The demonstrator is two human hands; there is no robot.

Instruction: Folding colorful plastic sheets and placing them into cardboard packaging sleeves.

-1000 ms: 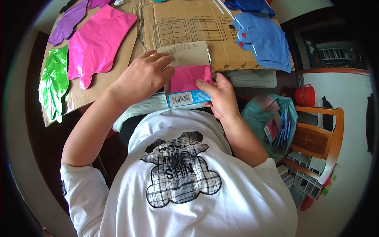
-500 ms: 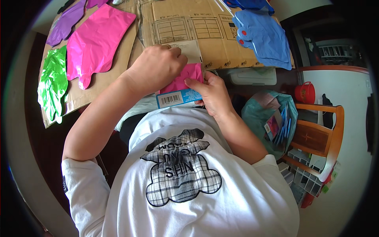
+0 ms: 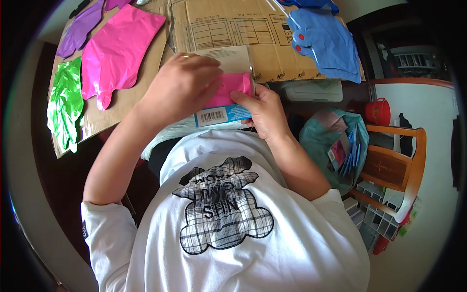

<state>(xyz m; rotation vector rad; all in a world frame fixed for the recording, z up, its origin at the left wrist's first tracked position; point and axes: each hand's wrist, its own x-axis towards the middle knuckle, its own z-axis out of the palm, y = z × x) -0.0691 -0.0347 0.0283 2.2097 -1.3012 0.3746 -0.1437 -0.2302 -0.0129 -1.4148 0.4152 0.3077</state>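
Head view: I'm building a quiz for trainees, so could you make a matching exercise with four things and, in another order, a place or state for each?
Things
1. pink-and-blue package
2. shiny green foil piece
3. light blue piece
4. teal bag

Places and states
A. on the right side of the cardboard surface
B. held in the right hand
C. left of the wooden chair, with blue packets showing in its opening
D. at the left edge of the cardboard surface

Pairs: 1-B, 2-D, 3-A, 4-C
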